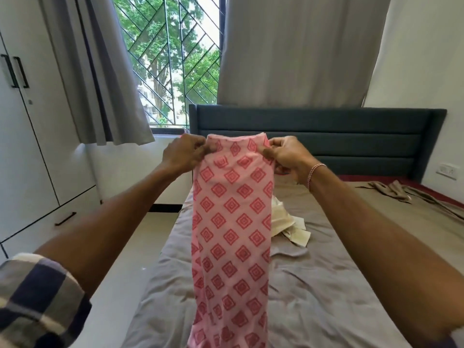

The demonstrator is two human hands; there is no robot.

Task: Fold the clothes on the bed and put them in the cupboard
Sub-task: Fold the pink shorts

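Head view: bed (pixel 326 285) under a rumpled grey sheet (pixel 339 310), dark padded headboard (pixel 326 126) against the far wall. Grilled window (pixel 170 59) behind, grey curtains (pixel 288 46) on both sides. White cupboard (pixel 30 146) along the left wall, doors closed. A strip of pale floor (pixel 140 247) runs between cupboard and the bed's left edge. Left hand (pixel 185 154) and right hand (pixel 286 156) each pinch a top corner of a pink patterned cloth (pixel 233 222), fingers curled tight on it; it hangs lengthwise above the bed's left half. A cream garment (pixel 286 222) lies mid-bed just right of it; a brown garment (pixel 401 192) lies near the far right edge.
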